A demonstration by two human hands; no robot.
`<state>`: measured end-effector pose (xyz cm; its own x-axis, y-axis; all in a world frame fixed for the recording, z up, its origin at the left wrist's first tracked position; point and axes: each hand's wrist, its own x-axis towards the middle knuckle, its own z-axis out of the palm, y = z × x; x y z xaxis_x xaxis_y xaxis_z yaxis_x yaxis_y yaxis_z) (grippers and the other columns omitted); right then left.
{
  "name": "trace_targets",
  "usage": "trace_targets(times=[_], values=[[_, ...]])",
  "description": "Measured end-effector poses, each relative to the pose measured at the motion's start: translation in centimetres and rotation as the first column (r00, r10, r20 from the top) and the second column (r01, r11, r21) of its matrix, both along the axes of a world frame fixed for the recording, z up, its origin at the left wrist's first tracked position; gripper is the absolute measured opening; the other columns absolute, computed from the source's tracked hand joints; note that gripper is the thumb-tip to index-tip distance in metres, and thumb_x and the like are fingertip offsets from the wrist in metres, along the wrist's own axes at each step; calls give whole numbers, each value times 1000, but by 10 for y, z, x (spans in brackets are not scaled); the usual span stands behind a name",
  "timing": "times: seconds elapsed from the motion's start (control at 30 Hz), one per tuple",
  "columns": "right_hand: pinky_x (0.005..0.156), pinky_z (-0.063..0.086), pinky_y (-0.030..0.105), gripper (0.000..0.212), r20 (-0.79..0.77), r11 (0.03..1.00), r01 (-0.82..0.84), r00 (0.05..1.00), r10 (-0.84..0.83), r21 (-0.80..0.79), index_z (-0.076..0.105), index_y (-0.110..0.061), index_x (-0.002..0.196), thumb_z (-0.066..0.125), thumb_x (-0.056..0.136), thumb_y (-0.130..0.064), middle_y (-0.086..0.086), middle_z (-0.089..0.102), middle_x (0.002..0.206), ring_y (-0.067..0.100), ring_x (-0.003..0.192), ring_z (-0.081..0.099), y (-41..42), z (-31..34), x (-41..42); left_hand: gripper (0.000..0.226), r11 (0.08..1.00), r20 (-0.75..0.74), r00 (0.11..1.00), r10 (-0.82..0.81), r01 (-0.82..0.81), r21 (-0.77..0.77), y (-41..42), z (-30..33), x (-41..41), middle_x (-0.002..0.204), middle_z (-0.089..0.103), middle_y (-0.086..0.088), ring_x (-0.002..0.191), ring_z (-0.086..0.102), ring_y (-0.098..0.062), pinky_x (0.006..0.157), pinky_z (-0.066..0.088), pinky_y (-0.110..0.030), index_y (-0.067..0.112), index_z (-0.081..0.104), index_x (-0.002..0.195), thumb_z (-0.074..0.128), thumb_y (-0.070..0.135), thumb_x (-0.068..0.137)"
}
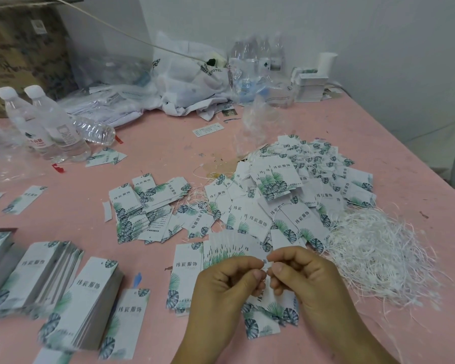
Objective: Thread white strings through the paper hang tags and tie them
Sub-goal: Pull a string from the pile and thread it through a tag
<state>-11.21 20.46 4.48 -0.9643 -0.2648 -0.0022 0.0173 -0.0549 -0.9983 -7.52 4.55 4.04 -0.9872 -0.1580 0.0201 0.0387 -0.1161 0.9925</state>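
Stacks of paper tags [90,298] wait on the left of the pink table [155,143]. To tie well, I think the string should be pulled slowly and snug, so the knot sits close to the tag's hole. The left hand [229,287] has curled fingers and pinches a small white bit, likely the string. The right hand [302,274] pinches it too, fingertips almost touching. A tag [263,316] hangs under both hands. Loose white strings [378,250] lie in a heap on the right.
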Motion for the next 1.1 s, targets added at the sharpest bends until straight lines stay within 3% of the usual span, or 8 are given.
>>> trace_targets(times=[0.27, 0.37, 0.53, 0.83, 1.0, 1.1], values=[[63, 53, 23, 15, -43, 999, 2, 999, -1, 34, 75, -24, 91, 69, 79, -18, 13, 69, 68, 19, 61, 65, -4, 2, 5, 10, 988, -30, 999, 15, -20, -152, 3, 1, 1, 65, 69, 3, 60, 59, -4, 58, 50, -21, 31, 74, 81, 69, 23, 78], [62, 53, 21, 16, -74, 998, 45, 996, -42, 43, 75, -26, 90, 69, 79, -17, 12, 69, 67, 17, 61, 65, -6, 3, 7, 9, 989, -26, 999, 19, -23, -144, 4, 1, 1, 65, 68, 1, 60, 60, -6, 57, 51, -23, 29, 74, 82, 68, 23, 79], [60, 53, 18, 29, -120, 991, 115, 987, -106, 70, 76, -29, 86, 70, 84, 0, 7, 69, 67, 12, 60, 65, -5, 3, 8, 7, 992, -13, 999, 44, -45, -115, 4, 0, 0, 64, 67, 0, 58, 60, -7, 55, 50, -21, 25, 74, 81, 68, 22, 77], [58, 54, 25, 31, -197, 973, 141, 975, -104, 182, 74, -33, 84, 73, 83, -3, 1, 67, 66, 13, 60, 60, -7, 7, 13, 6, 991, -14, 995, 97, -97, -93, 5, -1, 0, 61, 62, 3, 56, 55, -9, 53, 46, -21, 24, 72, 76, 67, 24, 78], [57, 49, 15, 41, -223, 958, 217, 959, -174, 186, 73, -36, 81, 71, 81, 5, -3, 67, 66, 4, 59, 59, -6, 6, 13, 6, 982, -8, 983, 186, -186, -20, 1, -2, -1, 58, 60, 1, 55, 53, -10, 51, 46, -22, 21, 72, 76, 69, 26, 76], [59, 51, 17, 33, -227, 964, 199, 961, -156, 178, 73, -36, 83, 73, 82, -3, -4, 68, 67, 5, 61, 61, -7, 8, 14, 20, 988, -17, 989, 150, -151, -26, 3, -2, -1, 58, 58, 2, 54, 51, -10, 51, 44, -23, 20, 71, 77, 70, 40, 71]])
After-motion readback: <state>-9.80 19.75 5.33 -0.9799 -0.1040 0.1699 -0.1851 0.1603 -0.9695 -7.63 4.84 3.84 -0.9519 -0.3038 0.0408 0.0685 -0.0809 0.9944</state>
